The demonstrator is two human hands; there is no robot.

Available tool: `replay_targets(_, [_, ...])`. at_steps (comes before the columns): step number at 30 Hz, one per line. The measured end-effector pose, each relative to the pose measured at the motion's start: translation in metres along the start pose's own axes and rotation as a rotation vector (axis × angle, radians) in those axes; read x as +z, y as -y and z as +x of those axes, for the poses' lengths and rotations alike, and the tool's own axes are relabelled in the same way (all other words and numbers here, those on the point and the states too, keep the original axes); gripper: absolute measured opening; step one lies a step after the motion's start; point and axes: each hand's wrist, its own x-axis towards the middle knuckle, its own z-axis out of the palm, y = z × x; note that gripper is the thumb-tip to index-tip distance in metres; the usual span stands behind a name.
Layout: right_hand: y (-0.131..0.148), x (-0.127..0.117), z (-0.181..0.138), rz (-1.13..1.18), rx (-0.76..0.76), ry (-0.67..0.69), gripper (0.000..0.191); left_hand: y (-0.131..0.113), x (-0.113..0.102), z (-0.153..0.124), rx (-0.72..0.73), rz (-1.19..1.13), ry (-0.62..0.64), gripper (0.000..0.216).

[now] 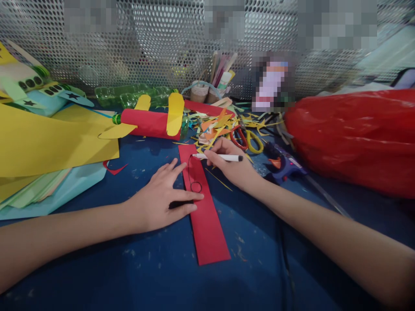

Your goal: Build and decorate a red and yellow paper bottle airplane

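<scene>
A strip of red paper [210, 233] lies lengthwise on the blue table, with a black curved line and a small loop drawn on its far half. My left hand [165, 194] rests flat with fingers spread, their tips on the strip's left side. Pinched in my right hand [231, 166] is a white marker [228, 157], its tip touching the red paper near the top of the drawn line. Beyond the strip sits a plane-shaped model [149, 123], a green bottle wrapped in red paper with yellow paper pieces attached.
Yellow sheets [58, 138] and pale blue paper [81, 185] are stacked at left. Paper scraps [214, 127], scissors [254, 142] and a purple glue gun [285, 166] lie beyond my right hand. A red plastic bag [353, 138] bulges at right. Green bottles [129, 95] lie before a perforated metal panel [168, 39].
</scene>
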Motion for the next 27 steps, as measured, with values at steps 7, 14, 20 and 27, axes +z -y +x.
replay_targets(7, [-0.0007, -0.0004, 0.001, 0.018, -0.002, -0.026, 0.035, 0.0, -0.0004, 0.0001, -0.001, -0.005, 0.008, 0.031])
replay_targets(14, [-0.0003, -0.0013, 0.0011, -0.026, 0.005, -0.046, 0.028, 0.0, -0.0004, 0.0, 0.002, 0.0, 0.014, 0.032])
replay_targets(20, [0.0023, -0.0041, -0.0006, -0.078, -0.001, -0.052, 0.023, 0.0004, 0.0014, -0.0003, 0.007, -0.001, -0.015, 0.032])
replay_targets(27, [0.0057, -0.0048, -0.002, -0.008, -0.002, -0.034, 0.022, 0.0011, 0.0007, -0.0007, 0.006, -0.008, -0.003, 0.032])
